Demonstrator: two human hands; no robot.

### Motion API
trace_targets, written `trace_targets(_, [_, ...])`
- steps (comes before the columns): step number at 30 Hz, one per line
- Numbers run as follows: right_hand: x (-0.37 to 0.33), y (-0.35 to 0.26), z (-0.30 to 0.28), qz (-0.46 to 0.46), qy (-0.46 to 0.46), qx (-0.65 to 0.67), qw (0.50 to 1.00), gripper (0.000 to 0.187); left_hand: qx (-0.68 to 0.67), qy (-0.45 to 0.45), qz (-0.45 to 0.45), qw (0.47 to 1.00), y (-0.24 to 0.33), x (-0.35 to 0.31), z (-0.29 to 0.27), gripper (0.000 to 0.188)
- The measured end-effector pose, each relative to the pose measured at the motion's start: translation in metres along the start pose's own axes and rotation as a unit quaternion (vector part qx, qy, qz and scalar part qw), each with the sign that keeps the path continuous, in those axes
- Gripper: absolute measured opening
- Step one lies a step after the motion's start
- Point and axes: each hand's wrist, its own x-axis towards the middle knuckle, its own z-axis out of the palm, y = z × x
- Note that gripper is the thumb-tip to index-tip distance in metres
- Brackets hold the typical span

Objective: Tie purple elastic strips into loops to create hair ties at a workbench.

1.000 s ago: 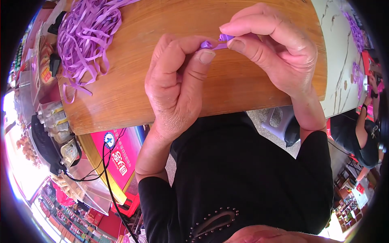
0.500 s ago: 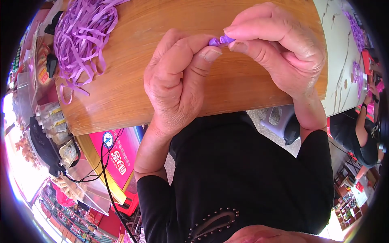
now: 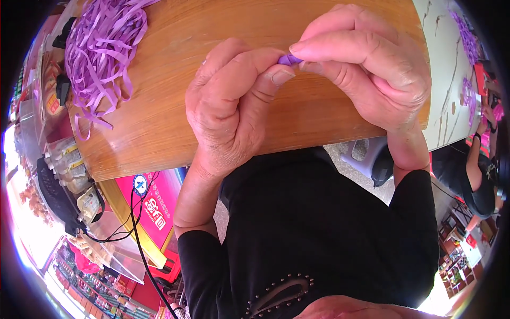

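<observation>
My left hand (image 3: 228,101) and my right hand (image 3: 372,69) meet above the wooden table, fingertips almost touching. Between them is a small shiny purple piece (image 3: 289,60), like a short rolled bit of ribbon; its exact kind is too small to make out. The left thumb and forefinger pinch one end, and the right thumb and forefinger pinch the other. Both ends are hidden by the fingertips. At the far left lies a heap of purple ribbons (image 3: 103,53), with loose strands trailing toward the near edge.
The wooden table (image 3: 159,133) adjoins a white marbled tabletop (image 3: 446,80) on the right, which bears more purple ribbons (image 3: 467,40). Black cables (image 3: 135,223) hang at the lower left beside a pink panel (image 3: 154,207). Another person in black (image 3: 467,175) is at far right.
The two purple bits, held with a narrow gap between their ends, now look like one continuous piece. My hands have drawn slightly closer, and the view has shifted a little.
</observation>
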Motion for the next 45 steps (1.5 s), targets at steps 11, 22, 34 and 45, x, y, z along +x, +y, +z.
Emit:
trace_targets(11, [0.052, -0.044, -0.038, 0.262, -0.266, -0.071, 0.925, 0.014, -0.025, 0.017, 0.036, 0.999, -0.005, 0.002, 0.008, 0.012])
trace_targets(22, [0.041, -0.039, -0.021, 0.171, -0.238, -0.125, 0.948, 0.01, -0.007, -0.037, 0.039, 0.999, -0.01, 0.003, 0.0, 0.017])
trace_targets(34, [0.012, -0.002, -0.009, 0.126, -0.174, -0.006, 0.977, 0.013, -0.072, -0.097, -0.024, 0.992, -0.015, -0.002, -0.004, 0.014])
trace_targets(45, [0.01, -0.011, -0.018, 0.318, -0.078, 0.174, 0.929, 0.043, -0.371, -0.046, -0.303, 0.876, -0.006, -0.001, -0.001, 0.019])
